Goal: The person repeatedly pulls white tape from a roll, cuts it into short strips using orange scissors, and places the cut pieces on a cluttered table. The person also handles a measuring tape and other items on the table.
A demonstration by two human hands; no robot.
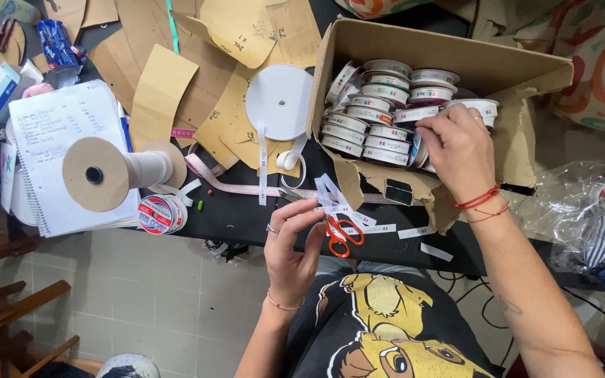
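My right hand (459,150) reaches into an open cardboard box (519,66) on the black table, fingers closed around one of several white ribbon rolls (369,115) packed inside. My left hand (292,245) hovers at the table's front edge, pinching a few cut white label strips (330,199) between thumb and fingertips. Red-handled scissors (343,234) lie right beside that hand. More cut strips (414,232) lie along the table edge below the box.
A big white tape reel (280,101) and a cardboard-ended spool (117,171) sit left of the box, with a notebook (64,129), brown paper pattern pieces (211,63), a pink measuring tape (232,186) and a small printed roll (161,214). A plastic bag (582,203) lies right.
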